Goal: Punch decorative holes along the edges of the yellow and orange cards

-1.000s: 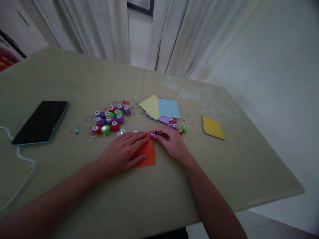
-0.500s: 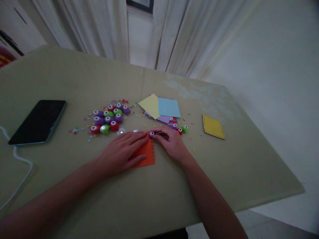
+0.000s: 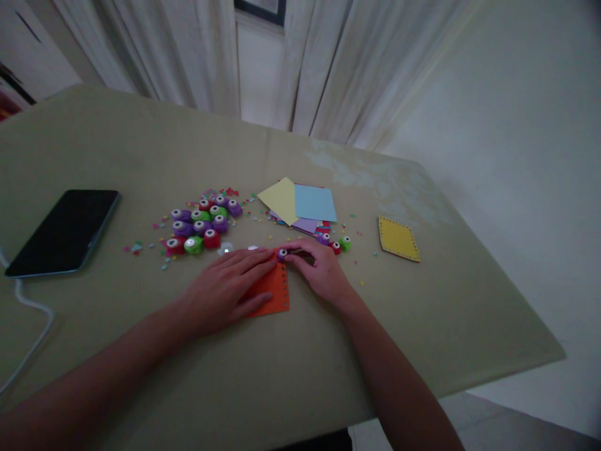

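An orange paper square (image 3: 270, 299) lies on the table, with a row of small punched holes along its right edge. My left hand (image 3: 230, 285) rests flat on it, fingers stretched out, covering its left part. At the paper's upper right corner sits a small purple paper punch (image 3: 282, 255), pinched between the thumb and fingers of my right hand (image 3: 322, 269). Just beyond that hand stand a second purple punch (image 3: 323, 238), a red punch (image 3: 335, 247) and a green punch (image 3: 345, 243).
Several more punches (image 3: 201, 227) stand grouped at left among scattered paper bits. Behind my hands lie a pale yellow sheet (image 3: 280, 202) and a blue sheet (image 3: 315, 203). A yellow hole-edged square (image 3: 398, 240) is at right; a tablet (image 3: 68, 232) with a white cable (image 3: 42, 338) at left.
The whole view has shifted slightly, so things appear a little further left. Both hands keep their places on the orange paper and the purple punch.
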The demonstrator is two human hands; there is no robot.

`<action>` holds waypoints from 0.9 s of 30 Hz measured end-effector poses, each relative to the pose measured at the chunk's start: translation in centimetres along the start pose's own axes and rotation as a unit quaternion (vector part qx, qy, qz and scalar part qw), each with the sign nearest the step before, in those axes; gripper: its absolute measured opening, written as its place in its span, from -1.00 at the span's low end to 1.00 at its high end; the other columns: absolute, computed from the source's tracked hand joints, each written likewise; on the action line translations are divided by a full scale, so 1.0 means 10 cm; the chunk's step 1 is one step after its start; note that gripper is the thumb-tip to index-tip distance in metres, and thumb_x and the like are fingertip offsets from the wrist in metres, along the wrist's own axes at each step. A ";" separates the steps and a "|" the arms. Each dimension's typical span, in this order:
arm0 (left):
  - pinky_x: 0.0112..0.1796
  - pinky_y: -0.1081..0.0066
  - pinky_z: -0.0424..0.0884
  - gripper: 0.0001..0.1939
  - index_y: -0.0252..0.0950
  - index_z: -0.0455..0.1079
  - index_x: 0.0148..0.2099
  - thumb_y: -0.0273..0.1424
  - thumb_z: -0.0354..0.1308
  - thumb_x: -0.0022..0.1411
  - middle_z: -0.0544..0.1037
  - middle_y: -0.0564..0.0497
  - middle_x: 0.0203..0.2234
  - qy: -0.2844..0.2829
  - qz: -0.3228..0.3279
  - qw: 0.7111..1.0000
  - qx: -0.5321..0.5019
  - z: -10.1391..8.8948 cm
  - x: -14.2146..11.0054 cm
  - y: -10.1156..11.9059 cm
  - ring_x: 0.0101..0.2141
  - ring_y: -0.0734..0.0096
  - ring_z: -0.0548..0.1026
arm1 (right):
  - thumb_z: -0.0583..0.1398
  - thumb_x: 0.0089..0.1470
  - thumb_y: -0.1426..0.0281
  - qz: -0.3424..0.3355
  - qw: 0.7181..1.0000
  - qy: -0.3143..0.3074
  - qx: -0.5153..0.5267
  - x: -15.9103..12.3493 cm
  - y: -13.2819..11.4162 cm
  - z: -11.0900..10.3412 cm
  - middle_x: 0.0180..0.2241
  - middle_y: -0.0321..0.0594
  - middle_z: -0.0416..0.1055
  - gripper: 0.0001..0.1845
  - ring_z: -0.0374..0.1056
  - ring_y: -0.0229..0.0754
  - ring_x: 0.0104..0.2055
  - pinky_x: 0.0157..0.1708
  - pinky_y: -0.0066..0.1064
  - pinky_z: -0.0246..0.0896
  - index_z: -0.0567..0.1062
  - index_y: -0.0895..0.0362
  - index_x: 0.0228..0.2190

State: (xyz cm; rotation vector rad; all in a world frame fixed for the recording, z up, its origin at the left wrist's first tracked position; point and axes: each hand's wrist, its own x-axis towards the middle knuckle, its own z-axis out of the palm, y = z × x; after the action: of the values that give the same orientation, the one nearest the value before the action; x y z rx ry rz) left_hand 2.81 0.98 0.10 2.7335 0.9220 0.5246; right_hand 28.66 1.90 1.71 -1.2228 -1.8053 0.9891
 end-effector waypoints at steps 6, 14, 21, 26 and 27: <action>0.32 0.01 0.33 -0.40 -0.28 0.31 0.47 -0.06 0.00 0.59 0.43 -0.17 0.39 0.004 0.005 1.000 0.006 0.02 0.01 -0.01 0.31 0.01 0.45 | 0.35 0.30 0.41 0.006 1.000 0.009 0.011 0.00 0.01 -0.01 -0.07 -0.16 0.68 -0.81 0.57 -0.11 -0.02 0.10 -0.26 0.43 0.70 0.07 -0.06; 0.31 0.02 0.34 -0.40 -0.29 0.33 0.45 -0.05 0.00 0.58 0.43 -0.17 0.39 -0.003 0.003 1.000 0.003 0.01 0.02 -0.01 0.32 0.01 0.44 | 0.37 0.29 0.37 0.028 0.999 -0.005 0.029 0.00 0.00 -0.02 -0.10 -0.18 0.68 -0.82 0.58 -0.12 -0.05 0.06 -0.27 0.45 0.70 0.07 -0.08; 0.32 -0.03 0.32 -0.40 -0.29 0.33 0.45 -0.08 0.05 0.56 0.43 -0.21 0.39 -0.007 0.000 1.000 -0.021 0.00 0.03 -0.01 0.33 -0.03 0.42 | 0.37 0.27 0.31 0.028 0.999 -0.007 0.031 -0.01 -0.01 -0.03 -0.09 -0.19 0.69 -0.81 0.58 -0.10 -0.03 0.08 -0.25 0.45 0.70 0.06 -0.09; 0.31 -0.03 0.32 -0.40 -0.28 0.33 0.46 -0.08 0.04 0.56 0.43 -0.21 0.39 -0.007 -0.003 1.000 -0.020 0.00 0.03 -0.01 0.33 -0.04 0.42 | 0.40 0.23 0.24 0.039 0.998 0.005 0.044 -0.02 0.01 -0.01 -0.08 -0.15 0.69 -0.74 0.59 -0.09 -0.03 0.08 -0.23 0.46 0.70 0.07 -0.08; 0.31 -0.03 0.32 -0.40 -0.28 0.32 0.46 -0.08 0.04 0.56 0.42 -0.21 0.39 -0.008 -0.003 1.000 -0.019 0.00 0.03 0.00 0.33 -0.04 0.42 | 0.41 0.21 0.22 0.046 0.998 0.017 0.044 -0.01 0.01 -0.01 -0.07 -0.14 0.68 -0.71 0.59 -0.09 -0.04 0.07 -0.23 0.46 0.70 0.08 -0.08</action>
State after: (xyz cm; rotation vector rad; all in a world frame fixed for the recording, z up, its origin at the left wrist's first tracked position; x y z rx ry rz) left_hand 3.02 1.18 0.14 2.6960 0.9072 0.5124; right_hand 28.84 1.83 1.63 -1.2699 -1.6734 1.0824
